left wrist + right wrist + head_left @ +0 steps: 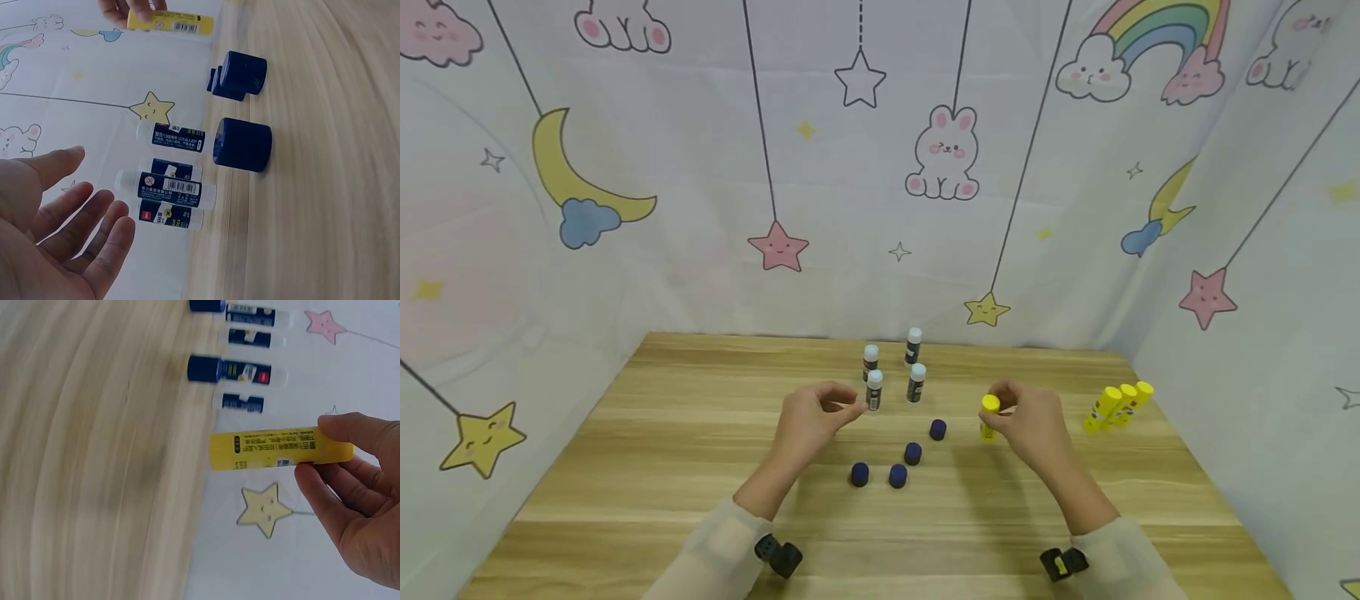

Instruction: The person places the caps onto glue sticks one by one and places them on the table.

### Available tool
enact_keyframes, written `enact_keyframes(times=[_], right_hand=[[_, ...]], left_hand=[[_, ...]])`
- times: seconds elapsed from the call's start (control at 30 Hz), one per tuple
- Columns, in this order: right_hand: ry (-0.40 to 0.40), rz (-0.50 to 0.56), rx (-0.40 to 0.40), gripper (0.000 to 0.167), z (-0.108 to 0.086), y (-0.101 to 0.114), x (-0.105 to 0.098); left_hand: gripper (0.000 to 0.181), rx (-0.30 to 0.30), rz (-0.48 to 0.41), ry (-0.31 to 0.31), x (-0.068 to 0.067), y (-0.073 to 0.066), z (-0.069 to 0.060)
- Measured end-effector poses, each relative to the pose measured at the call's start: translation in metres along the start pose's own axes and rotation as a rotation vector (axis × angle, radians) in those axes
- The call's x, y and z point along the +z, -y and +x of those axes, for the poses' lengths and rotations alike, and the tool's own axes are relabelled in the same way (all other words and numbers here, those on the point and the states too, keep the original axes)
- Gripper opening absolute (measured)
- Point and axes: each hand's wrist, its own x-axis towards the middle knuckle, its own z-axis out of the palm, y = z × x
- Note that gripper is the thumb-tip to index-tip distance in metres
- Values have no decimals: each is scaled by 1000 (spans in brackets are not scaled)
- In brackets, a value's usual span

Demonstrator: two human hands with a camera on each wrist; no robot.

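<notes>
My right hand (1030, 421) pinches a yellow glue stick (269, 449) near its top, between thumb and fingers. In the right wrist view the stick's lower end is free. My left hand (812, 421) is beside the nearest dark blue glue stick (874, 392), its fingers loosely spread and holding nothing; the left wrist view shows a gap between the fingertips (119, 219) and the sticks. Several such uncapped sticks with whitish tops stand upright together at the back middle, another being the blue glue stick (916, 385) to the right.
Several dark blue caps, among them a near-left cap (860, 475) and a far-right cap (937, 430), sit on the wooden table (700, 467) between the hands. Three yellow glue sticks (1122, 405) stand at the right. A printed cloth (850, 183) hangs behind the table.
</notes>
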Motion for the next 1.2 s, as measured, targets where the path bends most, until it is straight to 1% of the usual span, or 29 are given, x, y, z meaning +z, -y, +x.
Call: enact_keyframes(times=[0.13, 0.2, 0.3, 0.4, 0.67, 0.77, 0.9, 1.03, 1.2], right_hand=[[25, -37, 21, 24, 3, -18, -16], [38, -39, 37, 23, 5, -26, -22], [41, -46, 44, 25, 9, -35, -30], [30, -65, 47, 27, 14, -43, -36], [41, -190, 58, 32, 21, -66, -60], [31, -240, 65, 32, 22, -77, -68], [35, -285, 74, 34, 24, -88, -76], [55, -306, 103, 36, 25, -95, -79], [65, -334, 100, 35, 25, -102, -81]], left_hand=[[24, -9, 0, -1, -1, 3, 3], [25, -11, 7, -4, -2, 4, 4], [28, -10, 22, -9, -3, 6, 5], [26, -18, 24, -10, -4, 8, 5], [26, -57, 2, -2, -2, 14, 2], [27, -49, -4, -3, -2, 15, 3], [30, -39, -6, -4, -2, 16, 3], [33, -36, -3, -7, -4, 18, 3], [32, -37, -8, -9, -4, 19, 4]])
